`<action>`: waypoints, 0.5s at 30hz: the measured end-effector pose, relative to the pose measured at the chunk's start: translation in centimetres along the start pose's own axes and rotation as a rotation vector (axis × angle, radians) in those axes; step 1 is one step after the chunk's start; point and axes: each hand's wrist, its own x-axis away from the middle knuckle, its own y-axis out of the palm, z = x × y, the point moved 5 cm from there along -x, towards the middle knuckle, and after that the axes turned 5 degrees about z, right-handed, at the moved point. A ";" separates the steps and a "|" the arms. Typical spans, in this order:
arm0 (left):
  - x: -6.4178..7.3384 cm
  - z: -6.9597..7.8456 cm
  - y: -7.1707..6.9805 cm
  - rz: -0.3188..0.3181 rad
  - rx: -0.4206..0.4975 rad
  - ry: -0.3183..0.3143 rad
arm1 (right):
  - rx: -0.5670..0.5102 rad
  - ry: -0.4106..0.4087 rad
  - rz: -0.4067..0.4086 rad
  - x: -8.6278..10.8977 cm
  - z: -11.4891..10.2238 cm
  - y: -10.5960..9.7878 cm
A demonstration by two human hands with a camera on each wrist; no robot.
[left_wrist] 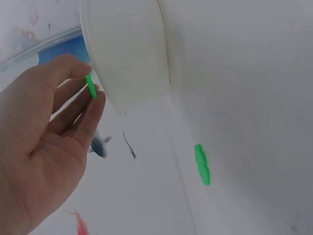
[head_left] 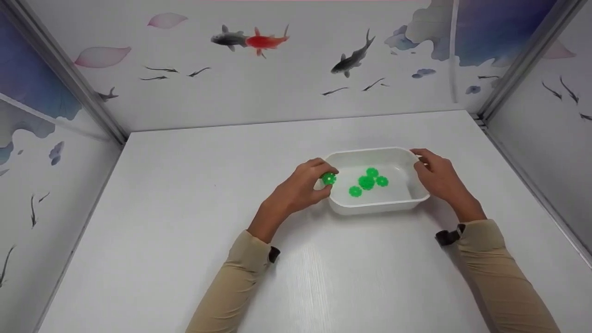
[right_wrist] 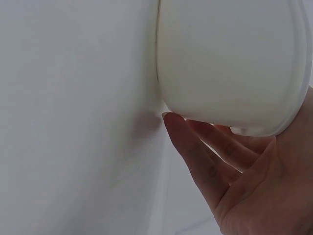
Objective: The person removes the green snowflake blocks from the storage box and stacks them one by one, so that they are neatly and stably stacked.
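A white plastic basin [head_left: 379,208] stands on the white table. In it lie several green flower-shaped pieces [head_left: 355,191], some overlapping. At the basin's left end my left hand [head_left: 303,185] pinches one more green flower-shaped piece [left_wrist: 91,86] between thumb and fingers, beside the rim. My right hand [head_left: 441,178] holds the basin's right end; in the right wrist view its fingers [right_wrist: 195,156] touch the outer wall, and the thumb is hidden there. The left wrist view also shows a green piece [left_wrist: 202,165] on the table outside the basin, not visible in the head view.
White panels with painted fish [head_left: 354,60] and petals enclose the table at the back and both sides. Metal posts [head_left: 532,60] stand at the back corners. Black straps [head_left: 448,237] sit at both cuffs.
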 end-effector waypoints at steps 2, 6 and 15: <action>0.3 -0.2 -0.2 -0.003 -0.003 -0.001 | 0.003 0.003 -0.002 0.0 0.1 0.0; 0.8 -0.5 -0.6 0.001 0.008 0.013 | -0.005 0.011 -0.012 0.0 0.0 0.0; 2.6 -2.0 -2.0 0.062 0.072 -0.017 | 0.020 0.028 -0.024 -0.2 -0.1 0.2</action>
